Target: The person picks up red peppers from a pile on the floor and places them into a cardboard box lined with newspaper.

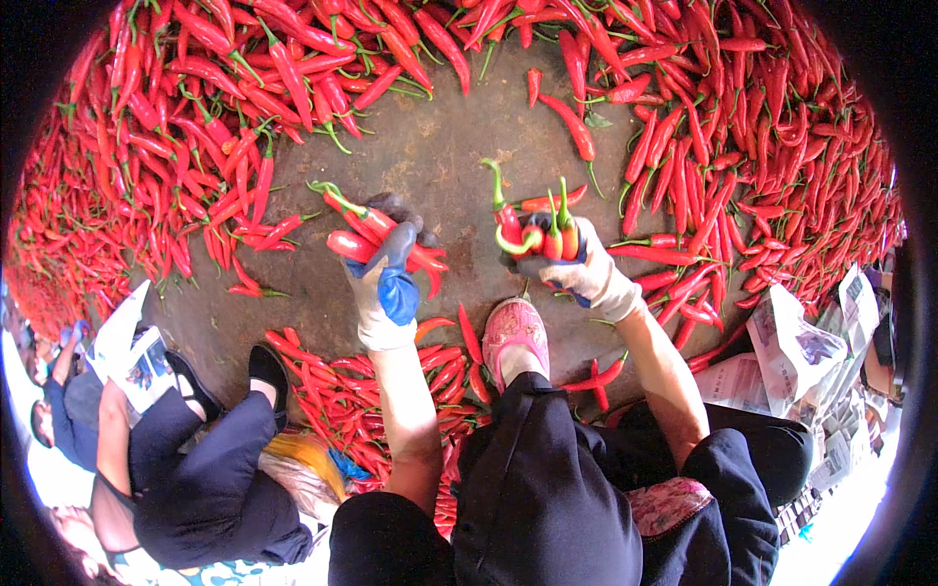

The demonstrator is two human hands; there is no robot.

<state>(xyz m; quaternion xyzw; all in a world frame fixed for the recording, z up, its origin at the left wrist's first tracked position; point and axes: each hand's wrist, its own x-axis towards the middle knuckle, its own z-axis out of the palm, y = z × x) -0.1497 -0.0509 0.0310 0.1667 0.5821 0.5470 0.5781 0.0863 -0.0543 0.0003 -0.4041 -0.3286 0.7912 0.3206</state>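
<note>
Several red chili peppers point(375, 222) are gripped in my left hand point(388, 271), which wears a light glove with a blue and dark coating. Their green stems point up and left. My right hand point(579, 267), gloved the same way, is closed around several more red chili peppers point(555, 239), stems mostly upward, one curved stem in front. Both hands are apart, above the brown floor point(447, 146). A loose red chili point(571, 126) lies beyond my right hand. Below and beside my left forearm is a smaller pile of red chilies point(341, 399).
Large heaps of red chilies spread at the left point(146, 146) and right point(777, 146). My pink shoe point(516, 338) is between my arms. At the lower left sits another person point(198, 469) holding printed paper point(132, 359). Crumpled newspaper point(799, 351) lies at the right.
</note>
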